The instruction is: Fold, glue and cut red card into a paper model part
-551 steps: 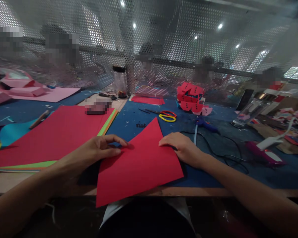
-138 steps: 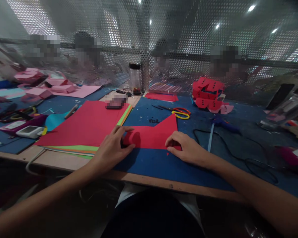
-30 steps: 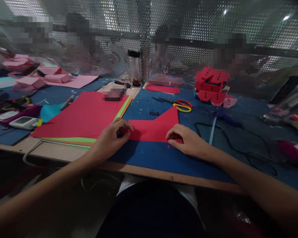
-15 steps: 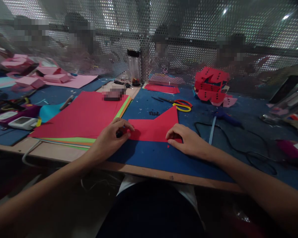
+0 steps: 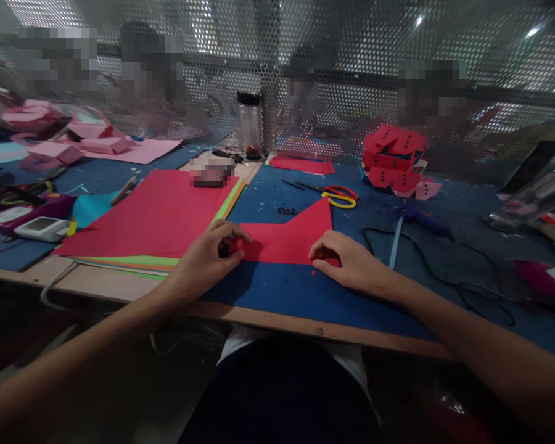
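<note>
A folded piece of red paper lies on the blue table mat, its right part rising to a point. At its left end is my left hand, fingers curled over the paper, with thumb and forefinger apart. My right hand has its thumb and bent fingers at the lower right edge of the same paper, close together on it. A tiny red scrap lies by the right thumb. Small black pieces are just beyond the paper. Scissors with red and yellow handles rest behind it.
A stack of coloured sheets with red on top lies left. Right are a blue glue gun with its black cable and a pile of cut red paper shapes. A clear jar stands against the perforated metal screen; people sit beyond.
The thumb and forefinger of my left hand have parted slightly. My right hand and the red paper have barely moved.
</note>
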Demonstrator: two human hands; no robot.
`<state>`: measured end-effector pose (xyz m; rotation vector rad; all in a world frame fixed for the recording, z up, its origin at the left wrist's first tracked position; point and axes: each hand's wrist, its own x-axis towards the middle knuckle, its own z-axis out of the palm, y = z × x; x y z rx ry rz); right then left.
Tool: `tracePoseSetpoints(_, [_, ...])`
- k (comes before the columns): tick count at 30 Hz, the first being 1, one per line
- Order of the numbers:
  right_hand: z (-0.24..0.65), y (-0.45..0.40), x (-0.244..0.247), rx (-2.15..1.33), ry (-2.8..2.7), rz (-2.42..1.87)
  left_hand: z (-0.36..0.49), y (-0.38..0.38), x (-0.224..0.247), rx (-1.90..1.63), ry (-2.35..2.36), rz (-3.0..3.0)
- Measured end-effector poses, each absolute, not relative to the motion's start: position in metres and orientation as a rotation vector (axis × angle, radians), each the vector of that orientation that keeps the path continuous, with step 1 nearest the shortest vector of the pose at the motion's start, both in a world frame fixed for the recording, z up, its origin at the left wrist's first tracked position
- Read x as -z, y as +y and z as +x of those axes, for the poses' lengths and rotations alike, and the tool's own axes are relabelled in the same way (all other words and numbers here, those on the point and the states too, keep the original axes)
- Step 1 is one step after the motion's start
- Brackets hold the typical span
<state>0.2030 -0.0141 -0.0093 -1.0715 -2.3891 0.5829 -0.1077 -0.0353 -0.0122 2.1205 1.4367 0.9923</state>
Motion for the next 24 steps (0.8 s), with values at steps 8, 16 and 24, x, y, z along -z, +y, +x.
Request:
tracePoseSetpoints(8, [0.2026,-0.0144,0.0084,-0.603,-2.39,-1.076,-0.1083,-0.0361,0.0116,-0.997,1.451,2.078])
tracePoseSetpoints(16, [0.2021,-0.0133,0.0094,-0.597,-2.397,-1.07,-0.1078,-0.0375,0.0096,-1.047,1.393,1.949])
tracePoseSetpoints(24, [0.2014,-0.0132,0.009,-0.589,-2.392,-1.066,-0.1095,-0.0366,0.0114,-0.979,1.417,1.986])
